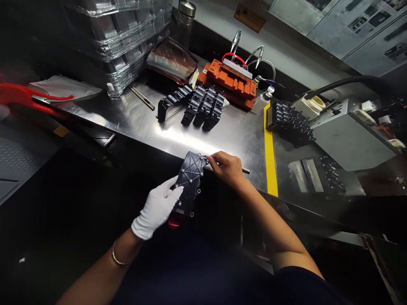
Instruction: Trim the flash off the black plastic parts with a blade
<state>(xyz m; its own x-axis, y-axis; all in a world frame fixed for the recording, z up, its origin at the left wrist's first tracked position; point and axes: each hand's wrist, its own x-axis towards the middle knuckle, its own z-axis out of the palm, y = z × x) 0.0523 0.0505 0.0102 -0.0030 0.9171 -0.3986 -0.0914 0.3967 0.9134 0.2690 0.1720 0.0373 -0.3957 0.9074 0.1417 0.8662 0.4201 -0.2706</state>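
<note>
My left hand (159,207), in a white glove, grips a black plastic housing (192,169) by its left side, just in front of the metal table's edge. The housing has crossed ribs and several small round screw points; a red piece (174,222) shows beneath its lower end. At its upper right corner, the bare fingers of my right hand (227,167) are pinched together. What they hold, if anything, is hidden. A thin rod (245,170) shows beyond that hand; I cannot tell whether it is held or lies on the table.
Several black ribbed parts (203,106) stand on the metal table (244,131), before an orange fixture (230,80) with hoses. Stacked clear trays (127,46) are at the left. Right of the yellow tape (269,152) are more black parts (289,120) and a grey box (346,133).
</note>
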